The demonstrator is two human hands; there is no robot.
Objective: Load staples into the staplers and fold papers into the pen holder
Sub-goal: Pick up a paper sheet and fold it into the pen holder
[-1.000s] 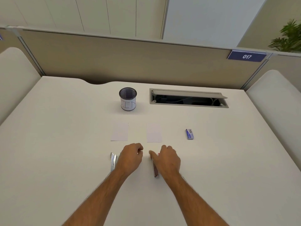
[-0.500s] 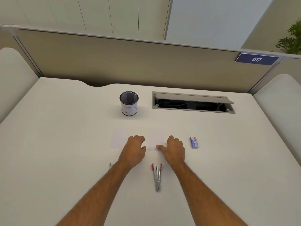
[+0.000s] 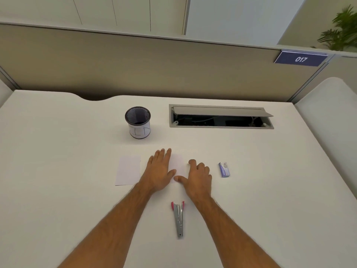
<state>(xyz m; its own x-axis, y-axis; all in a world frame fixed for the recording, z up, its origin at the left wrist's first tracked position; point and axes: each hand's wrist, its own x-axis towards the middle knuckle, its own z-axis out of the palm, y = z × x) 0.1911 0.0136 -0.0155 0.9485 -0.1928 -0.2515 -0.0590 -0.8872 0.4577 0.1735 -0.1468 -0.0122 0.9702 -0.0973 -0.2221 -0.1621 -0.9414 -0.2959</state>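
Note:
Two white papers lie on the desk. My left hand [image 3: 160,170] lies flat with straight fingers on the left part of the right paper [image 3: 178,165]. My right hand [image 3: 197,176] rests at that paper's right edge, its fingers bent and its thumb on the lower corner. The left paper [image 3: 128,170] lies free beside my left hand. A grey stapler with pink ends [image 3: 179,218] lies between my forearms. A blue staple box [image 3: 224,169] sits right of my right hand. The mesh pen holder [image 3: 138,122] stands upright farther back. A second stapler is hidden by my left forearm.
An open cable tray [image 3: 220,117] is set into the desk behind the staple box. A beige partition with a blue 017 sign [image 3: 300,59] runs along the desk's far edge.
Both hands have moved forward from the staplers onto the right paper. My left hand's fingers have straightened out flat. The pink-ended stapler is uncovered.

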